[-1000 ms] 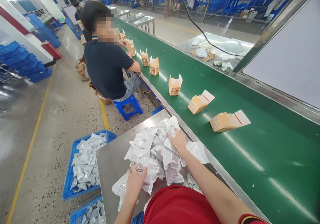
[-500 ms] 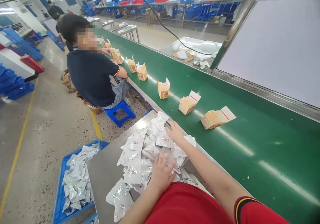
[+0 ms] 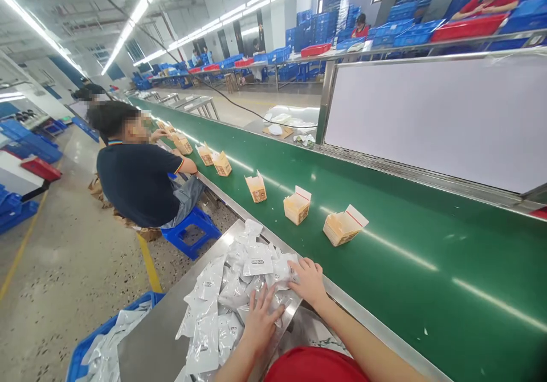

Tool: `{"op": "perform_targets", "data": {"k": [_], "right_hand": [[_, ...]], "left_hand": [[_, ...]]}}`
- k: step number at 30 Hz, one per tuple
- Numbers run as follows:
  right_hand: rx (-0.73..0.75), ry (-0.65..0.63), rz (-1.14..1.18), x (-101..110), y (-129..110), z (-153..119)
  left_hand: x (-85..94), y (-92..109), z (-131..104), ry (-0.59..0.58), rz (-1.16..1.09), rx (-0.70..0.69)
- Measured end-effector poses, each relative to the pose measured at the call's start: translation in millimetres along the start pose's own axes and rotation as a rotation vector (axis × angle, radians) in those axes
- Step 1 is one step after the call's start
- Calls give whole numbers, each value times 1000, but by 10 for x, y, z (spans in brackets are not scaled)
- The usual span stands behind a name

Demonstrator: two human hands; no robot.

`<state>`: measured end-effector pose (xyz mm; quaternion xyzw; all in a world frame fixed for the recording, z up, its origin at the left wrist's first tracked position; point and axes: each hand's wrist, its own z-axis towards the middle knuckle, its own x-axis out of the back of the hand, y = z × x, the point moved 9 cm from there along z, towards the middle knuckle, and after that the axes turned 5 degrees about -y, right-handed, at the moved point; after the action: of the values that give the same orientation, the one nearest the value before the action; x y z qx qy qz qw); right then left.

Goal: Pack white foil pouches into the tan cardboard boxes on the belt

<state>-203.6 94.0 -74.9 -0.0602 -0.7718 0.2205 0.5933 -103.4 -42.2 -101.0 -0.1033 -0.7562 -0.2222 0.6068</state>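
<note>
A heap of white sachets point(image 3: 231, 291) lies on the metal table point(image 3: 149, 331) beside the belt. My left hand point(image 3: 261, 318) rests on the near side of the heap, its fingers spread over the sachets. At the heap's right edge, next to the belt's rim, my right hand point(image 3: 308, 282) touches a sachet with its fingers apart. Neither hand is closed round anything. Open cartons stand in a row on the green belt point(image 3: 384, 268), the nearest being a carton with a raised flap point(image 3: 342, 227).
On the left, a person in a dark shirt point(image 3: 139, 183) sits on a blue stool point(image 3: 192, 234) by the belt. A blue crate of sachets point(image 3: 74, 362) stands at the lower left. Behind the belt rises a white panel point(image 3: 427, 120).
The view has tilted up and turned right, so the belt and cartons appear lower and further left. My left hand has spread over the sachets; my right hand has shifted to the heap's right edge.
</note>
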Motion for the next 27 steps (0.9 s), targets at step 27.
{"op": "perform_targets", "data": {"k": [27], "right_hand": [[237,261,-300,2224,1176,-519]], "left_hand": [[970,1579,2351,191,-870,155]]}}
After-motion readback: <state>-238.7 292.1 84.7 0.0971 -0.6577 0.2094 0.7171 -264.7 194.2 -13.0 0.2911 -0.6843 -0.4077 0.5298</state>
